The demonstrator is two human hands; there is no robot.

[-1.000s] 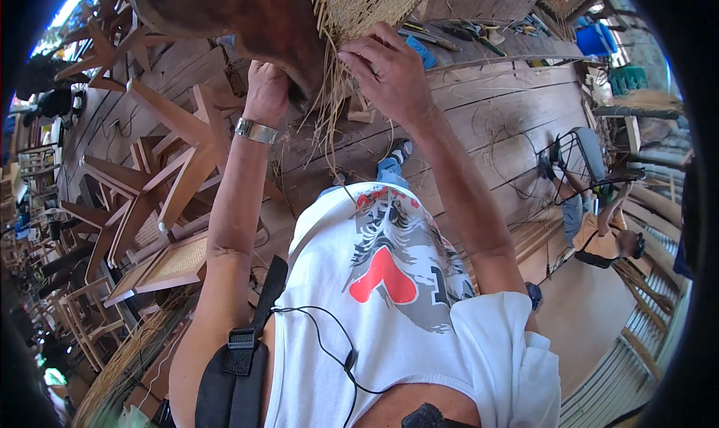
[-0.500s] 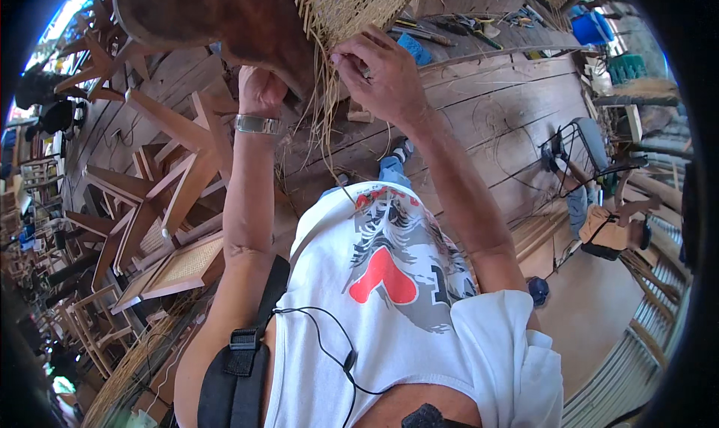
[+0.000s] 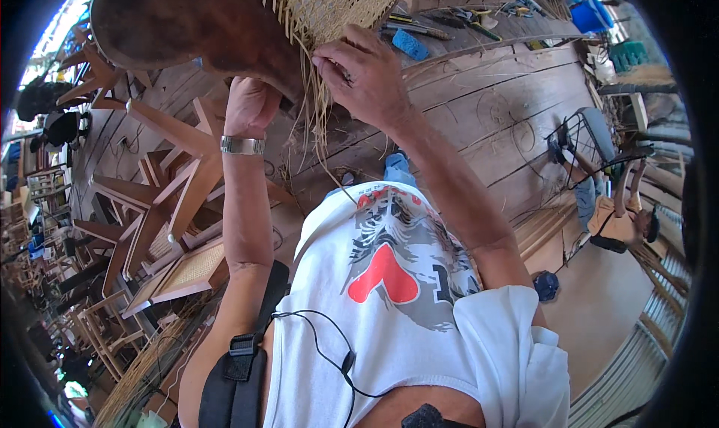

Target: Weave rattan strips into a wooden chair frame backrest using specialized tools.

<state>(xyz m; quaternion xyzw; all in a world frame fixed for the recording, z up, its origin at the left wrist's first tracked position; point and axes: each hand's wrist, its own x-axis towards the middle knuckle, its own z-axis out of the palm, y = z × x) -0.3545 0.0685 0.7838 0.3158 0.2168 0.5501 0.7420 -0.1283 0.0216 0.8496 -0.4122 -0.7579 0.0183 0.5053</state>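
Note:
A dark brown wooden piece (image 3: 176, 23) with a curved edge fills the top left. Beside it is a woven cane panel (image 3: 341, 5), with loose cane strands (image 3: 320, 121) hanging from its near edge. My right hand (image 3: 367, 80) is at that edge, its thumb and forefinger pinched together on a cane strand, the other fingers curled. Under the wooden piece's near rim is my left hand (image 3: 251, 107), a metal-banded watch on the wrist. It looks closed, but its fingertips and whatever they hold are hidden by the wood.
Stacked wooden chair frames (image 3: 176, 166) crowd the left, near a framed cane panel (image 3: 195, 267). Beyond my right hand, hand tools (image 3: 479, 23) and a blue block (image 3: 410, 44) lie on a bench. Another person (image 3: 618, 218) is at the far right. A blue bucket (image 3: 590, 14) stands at upper right.
The wooden piece and cane panel have shifted left in view, and my right hand has gone with them. My left hand sits slightly lower and further left. The person at right has raised their arms.

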